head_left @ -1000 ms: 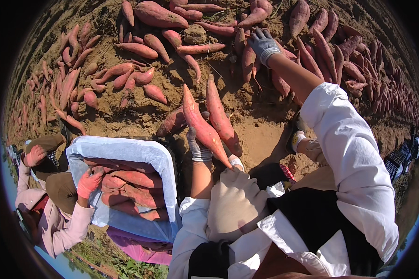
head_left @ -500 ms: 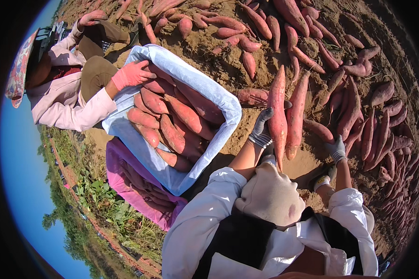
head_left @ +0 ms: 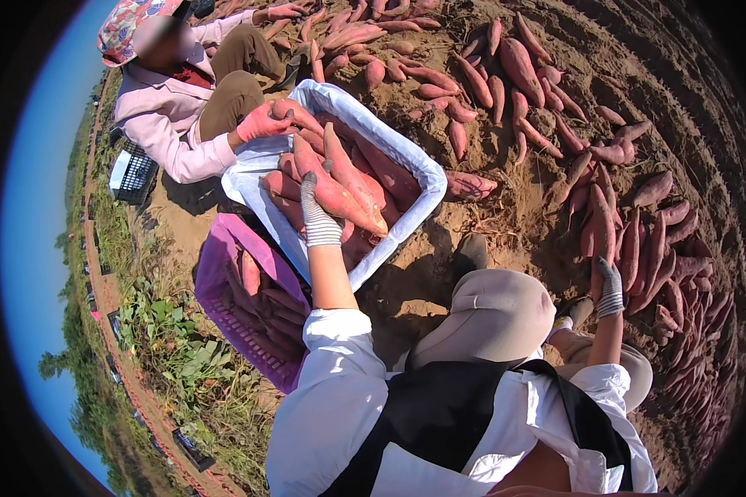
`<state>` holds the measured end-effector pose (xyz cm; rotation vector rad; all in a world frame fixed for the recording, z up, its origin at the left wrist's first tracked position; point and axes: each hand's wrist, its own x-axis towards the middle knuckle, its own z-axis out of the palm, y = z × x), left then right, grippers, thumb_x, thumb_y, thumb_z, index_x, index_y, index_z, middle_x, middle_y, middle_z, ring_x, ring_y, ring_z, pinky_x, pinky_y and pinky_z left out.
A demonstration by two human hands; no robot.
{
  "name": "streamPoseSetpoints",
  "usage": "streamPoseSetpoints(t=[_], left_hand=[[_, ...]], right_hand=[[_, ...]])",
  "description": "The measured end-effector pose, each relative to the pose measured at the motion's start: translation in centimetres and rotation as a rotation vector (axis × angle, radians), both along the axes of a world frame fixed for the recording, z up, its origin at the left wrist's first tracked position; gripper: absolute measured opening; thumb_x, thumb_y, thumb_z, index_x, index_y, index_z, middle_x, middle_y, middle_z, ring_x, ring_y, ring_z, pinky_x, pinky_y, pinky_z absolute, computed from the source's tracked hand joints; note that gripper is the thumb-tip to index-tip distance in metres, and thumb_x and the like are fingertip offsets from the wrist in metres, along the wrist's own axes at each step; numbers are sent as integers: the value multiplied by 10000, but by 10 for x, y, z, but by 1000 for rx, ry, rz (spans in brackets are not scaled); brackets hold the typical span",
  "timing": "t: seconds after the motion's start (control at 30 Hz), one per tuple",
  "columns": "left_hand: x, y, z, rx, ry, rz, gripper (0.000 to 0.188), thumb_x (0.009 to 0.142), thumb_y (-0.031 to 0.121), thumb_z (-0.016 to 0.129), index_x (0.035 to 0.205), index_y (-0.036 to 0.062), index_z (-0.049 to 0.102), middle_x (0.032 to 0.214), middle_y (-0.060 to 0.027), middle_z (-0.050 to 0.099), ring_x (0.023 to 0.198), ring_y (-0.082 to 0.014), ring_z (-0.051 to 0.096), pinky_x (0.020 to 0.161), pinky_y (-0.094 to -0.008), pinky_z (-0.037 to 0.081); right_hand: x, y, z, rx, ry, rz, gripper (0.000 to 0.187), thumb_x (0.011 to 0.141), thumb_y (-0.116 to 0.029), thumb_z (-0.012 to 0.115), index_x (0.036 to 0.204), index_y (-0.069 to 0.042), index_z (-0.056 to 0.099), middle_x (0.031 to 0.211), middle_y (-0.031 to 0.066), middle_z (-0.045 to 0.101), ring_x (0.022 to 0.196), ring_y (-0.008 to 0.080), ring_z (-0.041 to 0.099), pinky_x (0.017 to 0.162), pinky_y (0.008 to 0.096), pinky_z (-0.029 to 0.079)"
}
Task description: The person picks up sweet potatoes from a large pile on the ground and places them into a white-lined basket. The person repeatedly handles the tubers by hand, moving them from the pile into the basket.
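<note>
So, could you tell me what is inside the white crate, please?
The white crate holds sweet potatoes, with the left hand laying more on top. Its bottom and the lower layers are covered.

We see a purple crate [head_left: 224, 282] beside the grass strip [head_left: 174, 356]. Near us, a seated person's pink sleeve [head_left: 170, 141] and a dark basket [head_left: 133, 172].

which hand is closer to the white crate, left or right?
Left. The left hand is over the white crate, holding sweet potatoes above its load. The right hand is well off to the other side, down among the sweet potatoes on the soil.
</note>
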<state>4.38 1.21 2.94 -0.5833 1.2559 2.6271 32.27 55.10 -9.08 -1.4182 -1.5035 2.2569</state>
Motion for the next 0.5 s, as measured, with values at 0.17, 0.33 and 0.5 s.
streamPoseSetpoints(t=[0.17,0.33,0.5], left_hand=[[-3,-35,-90,-183,-344,86,855,742,525,685,1409,131,326,1351,-141,435,1213,-294,442,1016,-398,372],[-2,-55,-124,-348,-482,-58,773,731,492,713,1337,98,438,1220,-140,560,1038,-290,570,930,-406,457],[13,-93,-74,-1015,-393,149,866,690,336,787,1355,-42,381,1345,-228,475,1214,-336,489,1006,-381,402]], right_hand=[[25,-4,-9,48,-9,74,416,840,-198,690,1180,12,574,967,24,629,840,123,570,762,247,446],[28,-19,18,124,-3,134,449,835,-209,689,1194,29,560,1013,41,625,900,136,564,826,255,430],[22,-38,38,97,61,66,423,832,-200,688,1177,14,568,960,24,621,831,130,564,741,260,443]])
